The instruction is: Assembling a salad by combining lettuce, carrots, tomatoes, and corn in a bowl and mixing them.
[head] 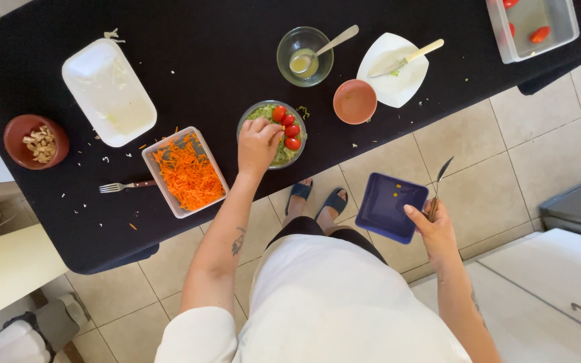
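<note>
My left hand (258, 142) reaches into a glass salad bowl (245, 121) holding green shreds and several cherry tomatoes (289, 128); its fingers are bunched at the tomatoes, and whether they pinch one is unclear. My right hand (433, 227) is off the table's edge, above the tiled floor, gripping a blue square dish (388, 205) together with a knife (438, 183) whose blade points up and away.
On the black table (203, 60): a clear tub of grated carrot (188, 171), a fork (126, 185), a brown bowl of nuts (36, 141), a white tray (107, 91), a glass bowl with spoon (304, 56), a terracotta bowl (354, 101), a white plate with knife (393, 69), a clear tomato tub (532, 27).
</note>
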